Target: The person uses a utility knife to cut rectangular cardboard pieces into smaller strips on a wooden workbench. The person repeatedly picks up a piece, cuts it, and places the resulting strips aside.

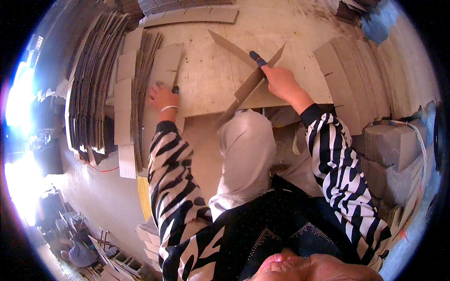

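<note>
Two narrow brown cardboard strips (248, 86) cross each other in an X above the plywood table top (206, 70). My right hand (281, 82) is closed around them near the crossing, with a dark cover on one fingertip. Part of the strips lies hidden behind the fingers. On the left, my left hand (164, 97) rests with fingers apart at a flat cardboard strip (167, 61) beside a row of upright strips (146, 70). A dark cover shows on its thumb, and I see nothing held in it.
Thick stacks of cardboard strips (96, 79) stand at the left, more (347, 75) at the right. A long flat strip (192, 17) lies at the table's far edge. Bundled cardboard blocks (393, 143) sit lower right. My knee (246, 145) is against the near edge.
</note>
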The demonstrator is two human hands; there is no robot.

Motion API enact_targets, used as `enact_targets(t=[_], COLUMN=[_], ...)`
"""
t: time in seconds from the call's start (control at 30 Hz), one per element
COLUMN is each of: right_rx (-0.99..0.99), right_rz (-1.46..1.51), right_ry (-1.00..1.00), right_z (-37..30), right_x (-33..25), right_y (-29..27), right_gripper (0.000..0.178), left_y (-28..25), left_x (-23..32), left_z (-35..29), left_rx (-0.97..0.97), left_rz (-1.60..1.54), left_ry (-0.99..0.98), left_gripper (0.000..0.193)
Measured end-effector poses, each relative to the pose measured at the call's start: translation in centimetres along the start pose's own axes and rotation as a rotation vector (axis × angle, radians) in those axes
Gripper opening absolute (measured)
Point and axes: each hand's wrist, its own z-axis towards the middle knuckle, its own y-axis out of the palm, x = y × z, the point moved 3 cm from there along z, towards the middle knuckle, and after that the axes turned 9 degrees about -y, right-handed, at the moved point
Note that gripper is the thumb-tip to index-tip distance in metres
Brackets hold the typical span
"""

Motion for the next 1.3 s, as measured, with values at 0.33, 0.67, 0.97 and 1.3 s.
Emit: enact_targets(t=[0.33, 0.67, 0.97, 1.3], right_rx=[0.363, 0.104, 0.140, 0.205], right_rz=[0.097, -0.008, 0.026, -0.362], right_ry=[-0.426, -0.164, 0.104, 0.675], right_z=[-0.7, -1.0, -0.9, -21.0], right_x=[-2.2, 0.1, 8.3, 16.7], right_y=[0.2, 0.4, -1.3, -3.4], right_gripper=[0.031, 0.032, 0.034, 0.070], left_y=[-2.7, -5.3, -12.9, -8.1], left_x=[5.0, 10.7, 6.6, -0.5], left_z=[-0.3, -0.3, -1.2, -14.2], left_rx=[-0.425, -0.703, -0.584, -0.504], left_rz=[-0.924, -1.138, -1.158, -1.768], left_ry=[-0.013, 0.185, 0.389, -0.270], left_gripper=[0.020, 0.019, 0.046, 0.042])
